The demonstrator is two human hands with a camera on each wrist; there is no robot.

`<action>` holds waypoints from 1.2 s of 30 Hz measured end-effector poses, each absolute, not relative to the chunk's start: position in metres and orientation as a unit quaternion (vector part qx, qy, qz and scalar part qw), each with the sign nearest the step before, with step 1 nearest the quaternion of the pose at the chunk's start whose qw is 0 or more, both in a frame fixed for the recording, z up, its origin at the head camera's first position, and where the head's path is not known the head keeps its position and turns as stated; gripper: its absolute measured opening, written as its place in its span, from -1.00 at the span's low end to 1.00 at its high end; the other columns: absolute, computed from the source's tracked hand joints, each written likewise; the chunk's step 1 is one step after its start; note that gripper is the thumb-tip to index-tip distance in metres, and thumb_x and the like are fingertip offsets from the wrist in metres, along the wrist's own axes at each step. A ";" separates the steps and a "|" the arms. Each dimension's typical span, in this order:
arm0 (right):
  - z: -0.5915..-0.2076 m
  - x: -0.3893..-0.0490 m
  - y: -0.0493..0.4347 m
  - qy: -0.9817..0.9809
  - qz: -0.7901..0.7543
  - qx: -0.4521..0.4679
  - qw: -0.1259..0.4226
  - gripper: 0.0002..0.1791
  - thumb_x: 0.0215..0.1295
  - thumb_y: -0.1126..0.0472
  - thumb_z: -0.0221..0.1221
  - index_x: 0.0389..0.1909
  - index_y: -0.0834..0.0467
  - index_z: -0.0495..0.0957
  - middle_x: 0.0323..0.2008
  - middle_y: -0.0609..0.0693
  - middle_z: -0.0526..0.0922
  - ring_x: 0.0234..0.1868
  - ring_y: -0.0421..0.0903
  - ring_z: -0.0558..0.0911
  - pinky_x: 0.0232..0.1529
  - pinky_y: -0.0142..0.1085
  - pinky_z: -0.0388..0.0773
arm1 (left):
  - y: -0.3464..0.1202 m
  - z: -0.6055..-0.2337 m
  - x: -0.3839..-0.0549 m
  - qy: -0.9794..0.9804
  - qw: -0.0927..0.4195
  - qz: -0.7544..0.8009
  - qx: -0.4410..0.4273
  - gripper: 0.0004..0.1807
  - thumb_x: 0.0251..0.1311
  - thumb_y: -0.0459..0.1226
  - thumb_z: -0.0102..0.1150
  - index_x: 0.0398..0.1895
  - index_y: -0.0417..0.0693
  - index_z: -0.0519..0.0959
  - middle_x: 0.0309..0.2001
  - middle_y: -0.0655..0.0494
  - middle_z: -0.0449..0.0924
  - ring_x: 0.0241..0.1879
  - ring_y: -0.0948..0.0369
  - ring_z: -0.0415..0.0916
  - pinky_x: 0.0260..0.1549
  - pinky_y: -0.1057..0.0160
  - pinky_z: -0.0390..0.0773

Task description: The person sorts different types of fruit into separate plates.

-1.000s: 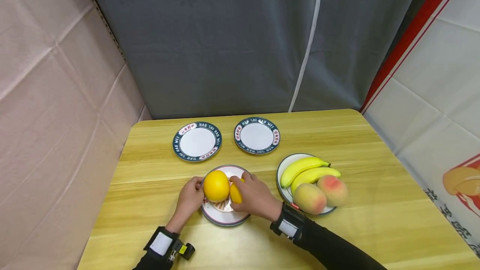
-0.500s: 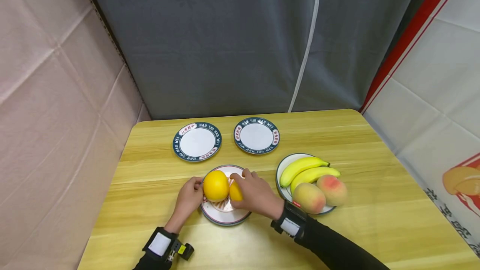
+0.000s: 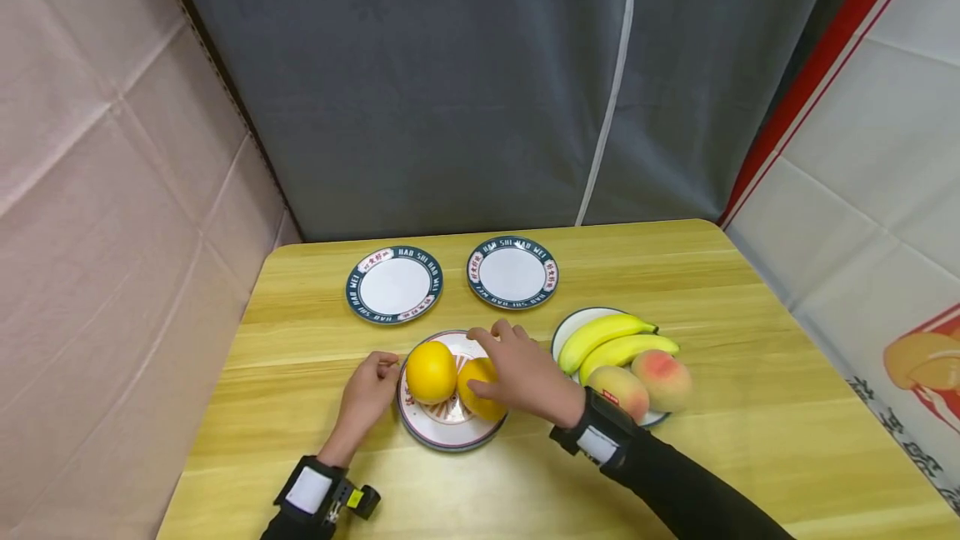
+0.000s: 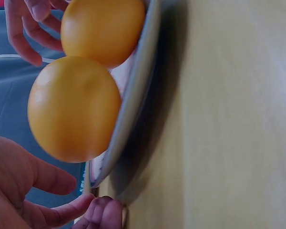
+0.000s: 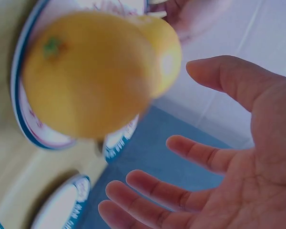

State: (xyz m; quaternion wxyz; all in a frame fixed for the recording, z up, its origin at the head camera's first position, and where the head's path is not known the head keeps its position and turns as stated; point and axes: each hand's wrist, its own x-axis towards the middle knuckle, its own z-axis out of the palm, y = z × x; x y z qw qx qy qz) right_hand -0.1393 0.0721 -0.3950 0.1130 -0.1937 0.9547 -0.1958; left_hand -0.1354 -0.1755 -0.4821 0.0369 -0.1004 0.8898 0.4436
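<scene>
Two oranges lie side by side on a white plate with a thin dark rim [image 3: 448, 440] in the head view. The left orange [image 3: 431, 372] shows whole; part of the right orange [image 3: 477, 397] is behind my right hand [image 3: 527, 375]. That hand hovers over the plate's right side with its fingers spread, and the right wrist view has its palm apart from the nearer orange [image 5: 86, 76]. Beside the plate's left edge is my left hand [image 3: 366, 394], holding nothing. In the left wrist view its fingertips [image 4: 88, 202] are close to the rim; contact is unclear.
On the right, another plate [image 3: 566, 330] bears two bananas [image 3: 611, 336] and two peaches [image 3: 663, 382]. Two dark-rimmed plates stand farther back, one on the left [image 3: 395, 284], one on the right [image 3: 513, 272]. A grey curtain [image 3: 450, 90] hangs behind the wooden table [image 3: 300, 340].
My right hand has let go of the right orange and lifted away to the right, so more of that orange shows. The left hand has drawn slightly left, off the plate's rim.
</scene>
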 end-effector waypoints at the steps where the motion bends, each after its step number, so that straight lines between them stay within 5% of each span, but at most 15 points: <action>1: -0.390 -0.140 0.074 0.955 -0.196 -0.193 0.109 -0.28 0.27 -0.07 0.47 0.42 0.01 0.53 0.13 0.19 0.55 0.01 0.10 0.51 -0.10 -0.07 0.66 | -0.177 -0.480 -0.136 0.890 0.037 0.443 -0.100 -0.66 0.53 -0.28 0.05 0.17 -0.34 0.60 -0.11 -0.21 0.68 -0.21 0.03 0.57 -0.27 0.21 0.50; 19: -0.330 -0.143 0.124 0.967 -0.152 -0.203 0.002 -0.28 0.32 -0.06 0.45 0.43 0.07 0.48 0.15 0.23 0.57 -0.11 0.06 0.57 -0.16 -0.13 0.68 | -0.168 -0.401 -0.173 0.895 -0.009 0.442 -0.053 -0.59 0.56 -0.23 -0.03 0.30 -0.29 0.54 0.04 -0.27 0.61 -0.06 -0.08 0.56 -0.19 0.18 0.50; 26: -0.317 -0.142 0.139 0.968 -0.162 -0.189 -0.017 -0.27 0.32 -0.04 0.46 0.45 0.07 0.47 0.26 0.30 0.54 -0.02 0.14 0.61 -0.21 -0.10 0.72 | -0.158 -0.368 -0.197 0.887 -0.021 0.461 -0.017 -0.56 0.58 -0.19 -0.04 0.35 -0.24 0.52 0.13 -0.28 0.59 0.09 -0.16 0.56 0.01 -0.01 0.55; 36: -0.312 -0.135 0.156 0.970 -0.171 -0.171 -0.036 -0.26 0.33 0.00 0.45 0.46 0.11 0.46 0.26 0.30 0.55 0.11 0.22 0.60 0.01 0.07 0.71 | -0.134 -0.323 -0.223 0.880 -0.033 0.473 0.041 -0.55 0.61 -0.17 -0.03 0.42 -0.18 0.46 0.16 -0.22 0.56 0.04 -0.09 0.52 -0.09 0.11 0.46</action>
